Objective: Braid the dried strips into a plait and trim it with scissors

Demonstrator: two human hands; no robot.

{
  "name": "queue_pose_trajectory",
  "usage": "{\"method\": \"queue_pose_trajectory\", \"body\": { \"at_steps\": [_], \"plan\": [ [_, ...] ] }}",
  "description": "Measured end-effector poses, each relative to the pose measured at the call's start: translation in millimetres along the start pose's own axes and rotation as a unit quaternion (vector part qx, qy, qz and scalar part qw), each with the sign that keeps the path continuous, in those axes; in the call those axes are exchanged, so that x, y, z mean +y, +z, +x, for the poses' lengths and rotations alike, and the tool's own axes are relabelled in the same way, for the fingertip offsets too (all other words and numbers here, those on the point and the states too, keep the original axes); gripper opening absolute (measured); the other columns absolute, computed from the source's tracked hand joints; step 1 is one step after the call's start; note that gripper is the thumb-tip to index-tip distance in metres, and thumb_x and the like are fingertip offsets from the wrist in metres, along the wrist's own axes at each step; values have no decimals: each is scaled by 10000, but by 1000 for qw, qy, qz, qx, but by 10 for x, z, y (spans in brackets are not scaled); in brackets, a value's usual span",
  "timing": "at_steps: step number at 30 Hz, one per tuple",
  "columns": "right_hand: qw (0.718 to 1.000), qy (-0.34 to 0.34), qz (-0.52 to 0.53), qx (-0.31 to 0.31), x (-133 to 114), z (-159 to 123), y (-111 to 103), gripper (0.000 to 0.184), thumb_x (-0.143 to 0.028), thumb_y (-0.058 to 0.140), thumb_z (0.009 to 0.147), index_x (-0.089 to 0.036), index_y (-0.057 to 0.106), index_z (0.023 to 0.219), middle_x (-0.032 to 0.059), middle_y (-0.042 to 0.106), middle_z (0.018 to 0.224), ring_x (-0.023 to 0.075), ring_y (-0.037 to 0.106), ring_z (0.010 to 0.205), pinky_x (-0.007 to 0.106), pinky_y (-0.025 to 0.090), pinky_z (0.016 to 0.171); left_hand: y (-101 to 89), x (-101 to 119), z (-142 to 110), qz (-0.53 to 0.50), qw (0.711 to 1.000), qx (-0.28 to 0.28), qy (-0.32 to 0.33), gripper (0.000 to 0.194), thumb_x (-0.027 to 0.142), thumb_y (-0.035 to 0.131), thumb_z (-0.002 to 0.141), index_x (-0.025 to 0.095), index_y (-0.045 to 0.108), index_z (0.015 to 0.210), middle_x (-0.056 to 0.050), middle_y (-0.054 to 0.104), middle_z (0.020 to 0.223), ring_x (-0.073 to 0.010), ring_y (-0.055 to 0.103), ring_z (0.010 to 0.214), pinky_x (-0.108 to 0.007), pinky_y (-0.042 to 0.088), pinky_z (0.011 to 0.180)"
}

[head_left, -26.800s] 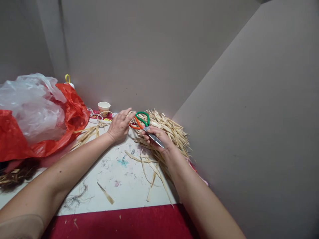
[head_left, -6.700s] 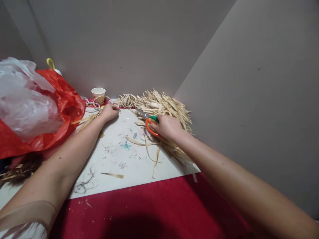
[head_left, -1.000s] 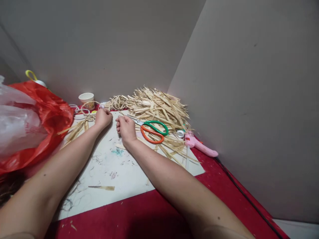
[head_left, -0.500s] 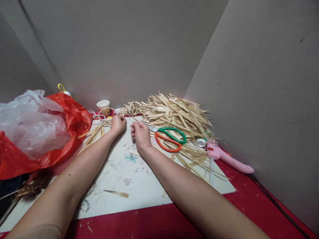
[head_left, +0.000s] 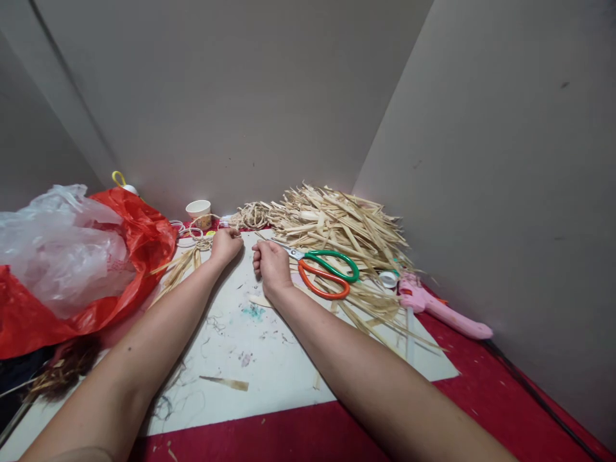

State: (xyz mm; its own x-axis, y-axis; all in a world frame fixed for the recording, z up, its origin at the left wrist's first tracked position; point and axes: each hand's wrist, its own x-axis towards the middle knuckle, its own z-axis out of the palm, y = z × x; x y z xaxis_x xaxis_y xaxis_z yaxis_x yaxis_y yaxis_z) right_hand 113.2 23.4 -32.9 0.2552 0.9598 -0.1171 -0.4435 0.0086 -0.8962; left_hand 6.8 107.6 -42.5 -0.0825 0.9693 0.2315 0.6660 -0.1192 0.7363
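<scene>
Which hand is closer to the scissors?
The right hand. It rests on the white board just beside the blades of the scissors; the left hand is farther off, on the right hand's other side.

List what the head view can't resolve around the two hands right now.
- Left hand: fist curled; whatever it pinches is hidden by the fingers, head view.
- Right hand: the same, knuckles face the camera.
- Any strand between the fists: too thin to make out.
- Scissors: blade tips hidden behind the right hand.
</scene>
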Motion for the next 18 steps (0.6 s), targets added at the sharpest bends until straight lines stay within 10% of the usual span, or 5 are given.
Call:
{"method": "queue_pose_trajectory", "body": {
  "at_steps": [18],
  "plan": [
    [1000,12,16,6,-3,21,-16,98,-256,507,721,-174,515,668,-84,445,445,44,363,338,150,226,315,1,-31,-7,-157,986,-9,-61,406,139,562,715,80,651,1106,-4,636,601,-97,491,403,-234,428,488]
  ]
}}
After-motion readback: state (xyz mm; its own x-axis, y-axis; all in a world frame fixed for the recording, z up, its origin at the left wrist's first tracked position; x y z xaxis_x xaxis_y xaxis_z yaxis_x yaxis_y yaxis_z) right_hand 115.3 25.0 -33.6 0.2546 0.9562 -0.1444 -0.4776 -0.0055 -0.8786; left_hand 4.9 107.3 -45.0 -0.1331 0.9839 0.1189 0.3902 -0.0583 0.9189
